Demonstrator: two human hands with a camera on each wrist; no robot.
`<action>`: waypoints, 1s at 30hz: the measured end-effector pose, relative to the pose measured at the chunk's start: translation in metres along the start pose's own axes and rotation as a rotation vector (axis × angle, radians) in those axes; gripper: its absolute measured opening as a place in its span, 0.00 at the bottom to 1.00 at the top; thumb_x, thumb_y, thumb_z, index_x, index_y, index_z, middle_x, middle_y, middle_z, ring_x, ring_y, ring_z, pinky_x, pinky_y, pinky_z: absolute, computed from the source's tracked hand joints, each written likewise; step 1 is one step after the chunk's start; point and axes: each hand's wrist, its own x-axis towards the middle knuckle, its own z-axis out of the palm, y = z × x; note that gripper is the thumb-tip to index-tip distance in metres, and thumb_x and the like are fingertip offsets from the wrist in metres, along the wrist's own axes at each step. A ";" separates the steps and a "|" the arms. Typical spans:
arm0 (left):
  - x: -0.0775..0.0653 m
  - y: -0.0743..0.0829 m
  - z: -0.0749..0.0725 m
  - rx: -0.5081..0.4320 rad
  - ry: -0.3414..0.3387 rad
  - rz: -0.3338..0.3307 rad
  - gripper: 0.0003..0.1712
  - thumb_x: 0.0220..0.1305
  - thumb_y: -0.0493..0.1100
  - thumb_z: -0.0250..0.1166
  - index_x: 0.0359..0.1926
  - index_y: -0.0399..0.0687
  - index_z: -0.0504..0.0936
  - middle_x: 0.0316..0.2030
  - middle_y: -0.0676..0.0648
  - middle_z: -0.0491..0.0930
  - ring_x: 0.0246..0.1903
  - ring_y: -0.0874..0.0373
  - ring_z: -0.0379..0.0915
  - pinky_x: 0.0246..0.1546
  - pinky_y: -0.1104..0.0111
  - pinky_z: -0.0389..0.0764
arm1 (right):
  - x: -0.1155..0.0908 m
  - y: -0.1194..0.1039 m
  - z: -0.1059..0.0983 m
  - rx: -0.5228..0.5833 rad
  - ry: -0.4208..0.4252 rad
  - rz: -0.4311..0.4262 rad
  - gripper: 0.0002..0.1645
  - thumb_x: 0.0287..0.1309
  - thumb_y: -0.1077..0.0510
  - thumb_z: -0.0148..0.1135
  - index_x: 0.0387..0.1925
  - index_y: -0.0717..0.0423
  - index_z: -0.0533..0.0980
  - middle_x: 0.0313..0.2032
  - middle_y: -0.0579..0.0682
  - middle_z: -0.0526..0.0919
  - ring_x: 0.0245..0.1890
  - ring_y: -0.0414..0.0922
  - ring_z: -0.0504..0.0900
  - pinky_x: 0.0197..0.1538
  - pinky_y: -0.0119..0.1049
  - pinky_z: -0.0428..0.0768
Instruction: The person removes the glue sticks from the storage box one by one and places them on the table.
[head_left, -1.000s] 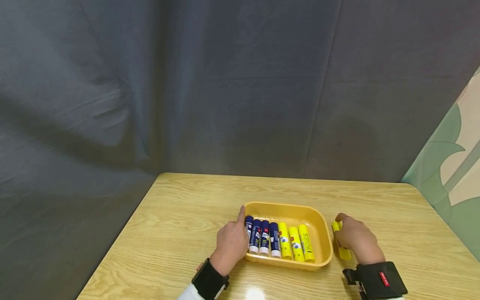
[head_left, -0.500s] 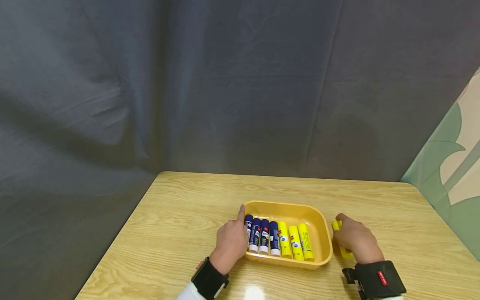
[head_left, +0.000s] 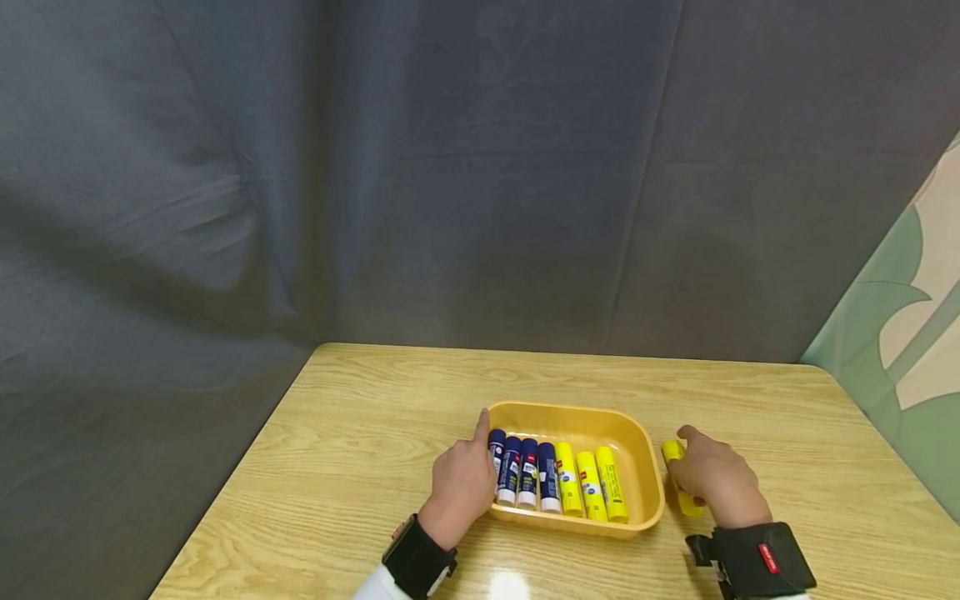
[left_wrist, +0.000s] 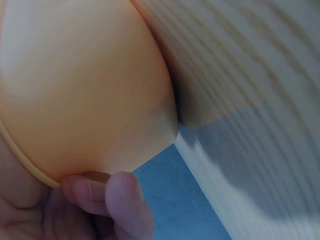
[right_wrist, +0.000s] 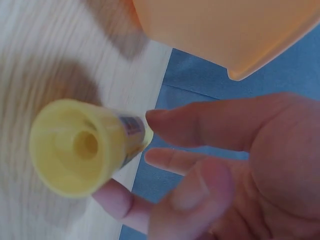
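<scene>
My left hand (head_left: 465, 479) holds the left end of a yellow plastic tray (head_left: 637, 527), its index finger straight along the rim. In the left wrist view, fingertips (left_wrist: 127, 200) curl at the edge of the tray (left_wrist: 110, 90). Inside the tray, several dark blue glue sticks (head_left: 528, 475) lie beside three yellow glue sticks (head_left: 591, 487). To the right of the tray, my right hand (head_left: 716, 471) is over another yellow glue stick (head_left: 672, 450). In the right wrist view, loosely spread fingers are around this glue stick (right_wrist: 70, 150), whose hollow base faces the camera.
The light wooden table (head_left: 360, 433) extends around the tray. Behind it and to the left hangs a dark grey curtain (head_left: 487, 183). At the far right is a panel with a green leaf pattern (head_left: 907, 333).
My right hand shifts slightly to the right, showing more of the yellow glue stick under it. The left hand and the tray stay in place.
</scene>
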 end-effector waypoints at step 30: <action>-0.001 -0.001 0.000 -0.010 0.032 0.016 0.33 0.72 0.42 0.57 0.74 0.41 0.63 0.13 0.50 0.66 0.11 0.59 0.62 0.12 0.66 0.63 | -0.056 -0.041 -0.018 -0.006 0.343 -0.215 0.24 0.63 0.55 0.61 0.54 0.68 0.75 0.31 0.58 0.83 0.21 0.46 0.77 0.21 0.40 0.73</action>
